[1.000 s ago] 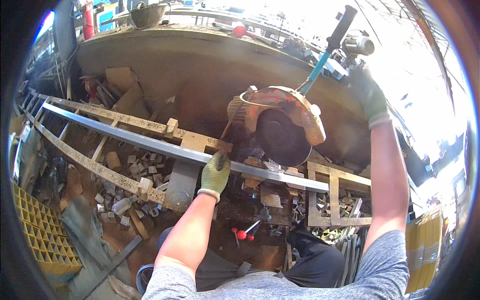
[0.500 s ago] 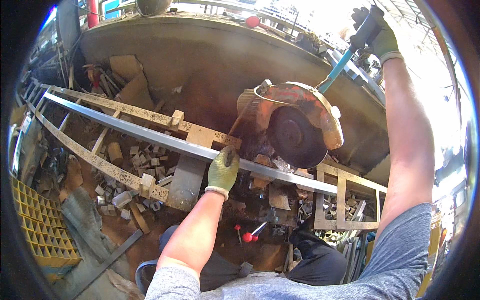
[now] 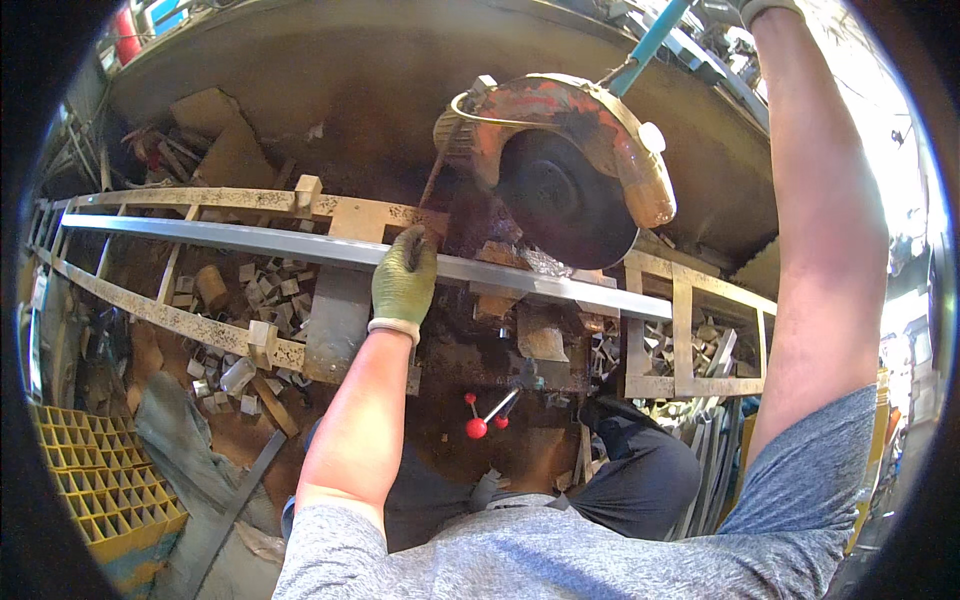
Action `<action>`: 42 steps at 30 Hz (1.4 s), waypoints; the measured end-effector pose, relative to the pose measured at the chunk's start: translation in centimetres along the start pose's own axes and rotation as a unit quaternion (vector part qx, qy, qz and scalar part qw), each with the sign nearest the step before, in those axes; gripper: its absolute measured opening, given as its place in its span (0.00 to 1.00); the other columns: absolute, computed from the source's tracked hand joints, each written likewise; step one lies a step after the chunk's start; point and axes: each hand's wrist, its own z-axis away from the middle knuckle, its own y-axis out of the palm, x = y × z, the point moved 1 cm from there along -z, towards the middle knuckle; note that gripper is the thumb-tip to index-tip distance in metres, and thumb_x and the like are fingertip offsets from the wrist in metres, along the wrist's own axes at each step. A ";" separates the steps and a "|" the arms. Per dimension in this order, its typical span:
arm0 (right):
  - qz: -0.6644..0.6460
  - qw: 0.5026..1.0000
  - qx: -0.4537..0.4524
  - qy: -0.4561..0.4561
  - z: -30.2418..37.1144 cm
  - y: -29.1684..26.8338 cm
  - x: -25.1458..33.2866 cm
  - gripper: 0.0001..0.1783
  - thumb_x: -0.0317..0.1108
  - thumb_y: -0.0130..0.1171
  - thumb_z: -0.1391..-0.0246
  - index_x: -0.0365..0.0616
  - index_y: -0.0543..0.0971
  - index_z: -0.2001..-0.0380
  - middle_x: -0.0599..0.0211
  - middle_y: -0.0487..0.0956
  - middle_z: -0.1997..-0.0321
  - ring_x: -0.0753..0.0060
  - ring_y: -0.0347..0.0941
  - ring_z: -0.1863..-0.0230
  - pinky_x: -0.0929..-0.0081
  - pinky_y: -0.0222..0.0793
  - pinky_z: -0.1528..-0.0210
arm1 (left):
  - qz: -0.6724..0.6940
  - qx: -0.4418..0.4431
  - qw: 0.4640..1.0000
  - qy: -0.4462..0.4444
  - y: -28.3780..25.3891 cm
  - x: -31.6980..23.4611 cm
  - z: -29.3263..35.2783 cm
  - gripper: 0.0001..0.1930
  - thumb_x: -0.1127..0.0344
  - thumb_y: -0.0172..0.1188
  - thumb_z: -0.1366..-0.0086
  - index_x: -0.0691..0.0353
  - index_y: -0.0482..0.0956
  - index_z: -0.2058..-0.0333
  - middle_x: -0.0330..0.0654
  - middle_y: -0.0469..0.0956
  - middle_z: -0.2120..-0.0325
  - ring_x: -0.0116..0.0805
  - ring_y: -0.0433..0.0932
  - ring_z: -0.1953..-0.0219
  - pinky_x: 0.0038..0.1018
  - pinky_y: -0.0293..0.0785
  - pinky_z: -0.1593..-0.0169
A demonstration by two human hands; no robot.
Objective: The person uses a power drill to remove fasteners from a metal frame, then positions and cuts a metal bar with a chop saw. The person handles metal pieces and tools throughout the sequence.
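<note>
My left hand [image 3: 404, 282], in a green glove with darkened fingertips, is closed on a long silver metal bar [image 3: 300, 247]. The bar lies across a rusty, speckled metal frame [image 3: 215, 330]. To the right of that hand, a cut-off saw [image 3: 560, 110] with chipped red paint hangs over the bar, its dark round blade [image 3: 555, 190] just beyond the bar. From the saw a turquoise handle [image 3: 650, 45] rises to the upper right, towards my raised right hand [image 3: 768, 8]. Only the cuff end of that hand shows; the picture's top edge cuts off its fingers.
Small cut metal pieces [image 3: 270, 290] lie heaped inside the frame. Red-knobbed levers [image 3: 477, 428] stick up before my knees. Yellow gridded crates [image 3: 105, 480] stand at lower left, near a loose flat strip [image 3: 240, 510]. A brown wall panel [image 3: 350, 100] stands behind the saw.
The view has tilted, so the saw, bar and frame sit higher in the picture and my right hand has mostly left it. Half a second ago that hand gripped the saw's black grip.
</note>
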 end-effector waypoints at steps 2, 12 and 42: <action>-0.003 1.000 -0.001 -0.009 0.5 -0.2 0.3 0.20 0.51 0.62 0.17 0.47 0.83 0.39 0.63 0.83 0.46 0.60 0.83 0.44 0.56 0.84 0.43 | -0.012 0.014 1.000 -0.019 -0.1 -0.2 -0.1 0.21 0.61 0.71 0.16 0.63 0.88 0.32 0.46 0.94 0.42 0.31 0.89 0.41 0.33 0.84 0.33; -0.026 0.999 -0.004 -0.032 3.1 -2.6 0.9 0.19 0.52 0.54 0.12 0.50 0.83 0.45 0.69 0.80 0.56 0.65 0.81 0.54 0.63 0.82 0.50 | -0.024 0.010 0.999 0.032 -0.5 0.5 0.0 0.21 0.55 0.68 0.15 0.61 0.89 0.34 0.54 0.95 0.47 0.44 0.95 0.44 0.39 0.88 0.37; -0.184 0.973 -0.131 -0.048 16.9 -3.0 6.1 0.22 0.63 0.56 0.16 0.63 0.82 0.61 0.82 0.77 0.69 0.68 0.79 0.68 0.55 0.77 0.69 | -0.027 0.010 0.999 0.031 -0.4 0.6 0.4 0.22 0.55 0.68 0.14 0.63 0.89 0.33 0.53 0.95 0.46 0.39 0.93 0.44 0.37 0.85 0.36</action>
